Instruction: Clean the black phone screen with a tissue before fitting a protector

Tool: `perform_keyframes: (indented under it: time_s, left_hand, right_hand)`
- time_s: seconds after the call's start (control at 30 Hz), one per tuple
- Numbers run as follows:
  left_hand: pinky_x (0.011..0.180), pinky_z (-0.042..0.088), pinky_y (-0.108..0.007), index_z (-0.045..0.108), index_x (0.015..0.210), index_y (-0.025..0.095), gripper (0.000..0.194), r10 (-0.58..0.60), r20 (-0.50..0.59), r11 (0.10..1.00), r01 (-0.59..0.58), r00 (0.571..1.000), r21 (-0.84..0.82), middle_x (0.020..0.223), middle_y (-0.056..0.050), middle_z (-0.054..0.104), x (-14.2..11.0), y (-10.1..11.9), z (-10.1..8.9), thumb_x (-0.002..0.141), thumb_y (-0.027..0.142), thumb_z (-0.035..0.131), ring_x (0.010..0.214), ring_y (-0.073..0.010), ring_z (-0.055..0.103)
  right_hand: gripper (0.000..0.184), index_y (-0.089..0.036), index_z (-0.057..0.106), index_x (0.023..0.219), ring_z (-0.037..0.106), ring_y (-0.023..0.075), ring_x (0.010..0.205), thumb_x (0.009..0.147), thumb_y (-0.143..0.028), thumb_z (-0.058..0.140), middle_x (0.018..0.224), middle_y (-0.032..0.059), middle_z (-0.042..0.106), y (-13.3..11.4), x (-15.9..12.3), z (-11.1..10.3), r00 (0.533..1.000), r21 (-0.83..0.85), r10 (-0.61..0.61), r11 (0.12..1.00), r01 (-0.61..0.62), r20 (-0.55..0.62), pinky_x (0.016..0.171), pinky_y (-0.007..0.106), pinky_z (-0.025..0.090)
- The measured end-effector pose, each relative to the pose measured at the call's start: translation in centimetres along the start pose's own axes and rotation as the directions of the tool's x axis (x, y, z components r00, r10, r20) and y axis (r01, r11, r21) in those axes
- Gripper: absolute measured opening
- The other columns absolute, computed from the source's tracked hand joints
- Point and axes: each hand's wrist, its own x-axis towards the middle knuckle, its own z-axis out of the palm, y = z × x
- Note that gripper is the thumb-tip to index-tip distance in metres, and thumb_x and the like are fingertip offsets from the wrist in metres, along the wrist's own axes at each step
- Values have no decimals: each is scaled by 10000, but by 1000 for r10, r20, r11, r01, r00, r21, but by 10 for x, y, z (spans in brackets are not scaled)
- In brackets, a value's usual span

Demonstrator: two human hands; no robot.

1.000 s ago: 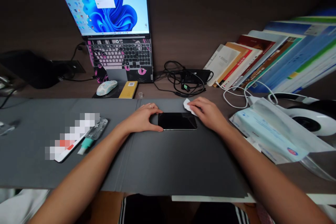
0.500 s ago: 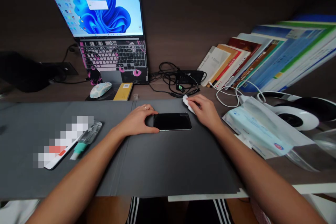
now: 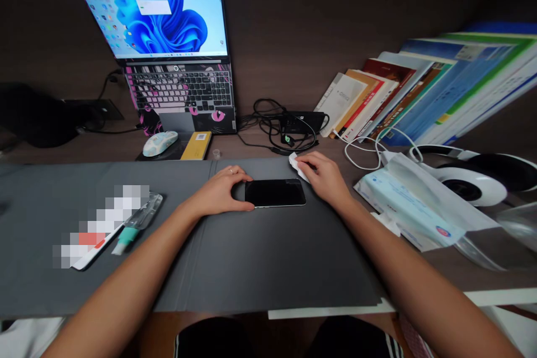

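A black phone [image 3: 274, 192] lies flat, screen up, on a grey desk mat [image 3: 235, 257]. My left hand [image 3: 221, 190] grips its left end, thumb on the near edge and fingers on the far edge. My right hand [image 3: 325, 176] rests at the phone's far right corner, its fingers closed on a small white wipe [image 3: 297, 166] pressed on the mat beside the phone.
A small spray bottle [image 3: 138, 222] and a white packet lie on the mat at left. Behind stand an open laptop [image 3: 176, 50], a mouse [image 3: 159, 142], a yellow box [image 3: 196, 145] and tangled cables [image 3: 285, 126]. Books [image 3: 403, 95], a plastic bag [image 3: 411, 201] and headphones [image 3: 474, 179] fill the right.
The view has shifted slightly between frames. My hands, the phone and the wipe keep nearly the same places; the right hand has edged a little toward the phone's far corner.
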Motion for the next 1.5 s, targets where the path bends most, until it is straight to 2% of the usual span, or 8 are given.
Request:
perform_keyframes:
  time_s: [0.23, 0.87, 1.13, 1.5]
  left_hand:
    - [1078, 400, -490, 603, 1195, 250, 532, -41, 8, 998, 41, 999, -55, 1222, -64, 579, 0, 1, 2, 745, 418, 830, 1195, -311, 525]
    - [1066, 367, -514, 573, 1226, 226, 532, -126, 59, 988, 131, 990, -82, 1207, -76, 560, 2, -2, 5, 783, 420, 794, 1173, -318, 499]
    - [1048, 365, -495, 577, 1166, 239, 481, -127, 67, 987, 132, 990, -87, 1166, -61, 575, 3, 0, 4, 767, 397, 795, 1137, -310, 505]
    - [1018, 390, -476, 580, 1182, 220, 524, -175, 104, 977, 186, 979, -104, 1171, -74, 574, 8, -3, 2, 737, 391, 797, 1116, -309, 526]
  right_hand:
    - [252, -208, 750, 1013, 660, 256, 976, 983, -297, 515, 1018, 94, 728, -5, -1, 3, 999, 9, -31, 999, 31, 33, 864, 398, 513]
    - [257, -198, 758, 1008, 656, 262, 984, 979, -283, 517, 995, 98, 727, -3, -1, 7, 995, 19, -53, 998, 51, 80, 899, 415, 502]
    - [233, -197, 755, 990, 662, 252, 953, 971, -280, 538, 977, 91, 733, -2, 0, 8, 996, 29, -68, 997, 66, 54, 856, 391, 515]
    - [237, -199, 759, 988, 674, 260, 958, 966, -276, 536, 990, 92, 738, -1, 0, 10, 996, 36, -67, 997, 65, 58, 875, 412, 518]
